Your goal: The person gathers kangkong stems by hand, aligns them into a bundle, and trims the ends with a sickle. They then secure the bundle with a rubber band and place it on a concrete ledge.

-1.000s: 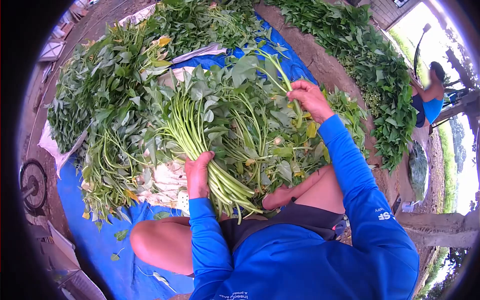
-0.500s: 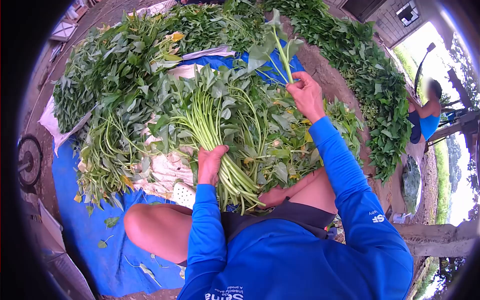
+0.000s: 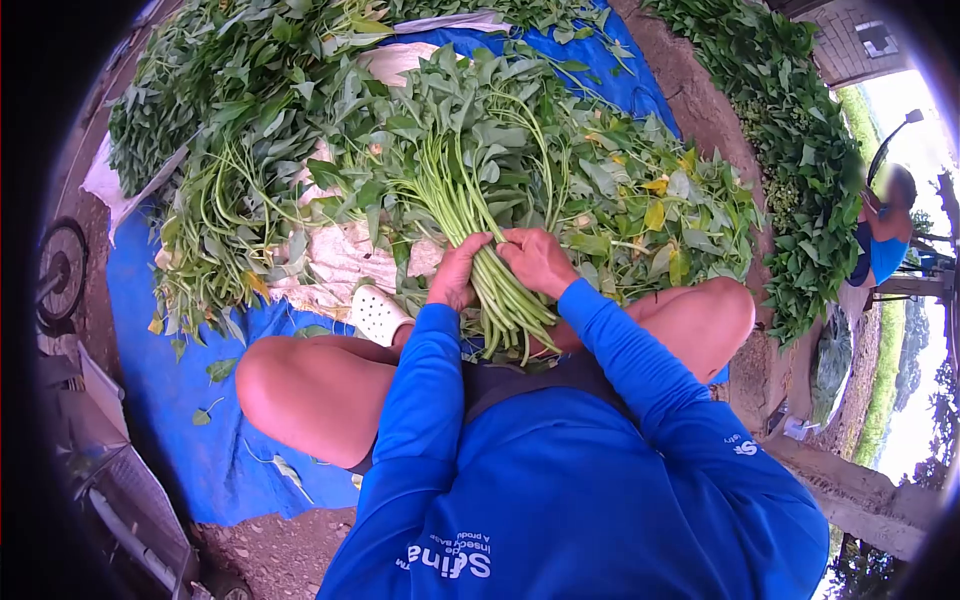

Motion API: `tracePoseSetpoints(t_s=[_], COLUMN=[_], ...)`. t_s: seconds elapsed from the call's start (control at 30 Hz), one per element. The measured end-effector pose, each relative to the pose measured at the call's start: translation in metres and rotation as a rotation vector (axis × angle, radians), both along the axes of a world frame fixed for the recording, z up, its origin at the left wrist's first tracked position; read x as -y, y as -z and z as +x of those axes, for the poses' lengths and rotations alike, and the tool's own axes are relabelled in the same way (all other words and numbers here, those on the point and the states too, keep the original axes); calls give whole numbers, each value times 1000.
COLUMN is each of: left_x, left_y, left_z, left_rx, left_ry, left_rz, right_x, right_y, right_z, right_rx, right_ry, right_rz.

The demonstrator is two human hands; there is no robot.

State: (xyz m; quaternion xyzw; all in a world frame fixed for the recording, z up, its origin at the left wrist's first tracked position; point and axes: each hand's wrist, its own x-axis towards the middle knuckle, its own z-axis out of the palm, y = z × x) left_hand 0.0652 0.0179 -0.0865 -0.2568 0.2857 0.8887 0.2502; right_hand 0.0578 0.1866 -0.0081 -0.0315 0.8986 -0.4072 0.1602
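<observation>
A bundle of long green stems (image 3: 500,290) with leafy tops stands over my crossed legs, its cut ends toward my lap. My left hand (image 3: 459,270) is wrapped round the stems from the left side. On the right side of the same bundle, my right hand (image 3: 538,262) is closed against the stems, its fingers close to my left hand. The leaves of the bundle spread away from me over a loose heap of leafy stems (image 3: 620,190).
A large leafy pile (image 3: 215,110) lies at the back left on a blue tarp (image 3: 180,450). A long row of greens (image 3: 790,130) runs along the right. A person (image 3: 887,225) is at the far right. A pale clog (image 3: 378,315) and a wheel (image 3: 62,270) show at left.
My right hand has come down from the upper right, where it held a separate leafy stem, onto the bundle. The view has tilted downward.
</observation>
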Motion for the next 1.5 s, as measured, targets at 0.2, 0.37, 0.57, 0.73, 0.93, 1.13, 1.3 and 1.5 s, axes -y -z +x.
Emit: tracePoseSetpoints(t_s=[0.2, 0.37, 0.57, 0.73, 0.93, 1.13, 1.3, 1.5], left_x=[-29, -38, 1, 20, 31, 63, 60, 52], left_y=[23, -6, 4, -66, -104, -90, -114, -119], left_z=[12, 19, 4, -10, -17, -15, -17, -17], left_rx=[-100, -138, 42, -145, -246, -27, -68, -103], left_ry=[-272, -313, 31, 91, 200, -22, -83, -64], left_rz=[-236, -659, -504, -575, -411, -137, -86, -121], right_x=[-6, 12, 13, 5, 21, -46, -22, 7], right_y=[50, 70, 51, -36, -21, -75, -112, -96], right_z=[18, 41, 39, -67, -170, -161, -35, 20], right_rx=[227, 293, 427, -31, 150, -217, -195, -645], right_ry=[182, 279, 110, 369, 327, 293, -150, -518], right_rz=[-59, -125, -282, -429, -760, -465, -558, -202])
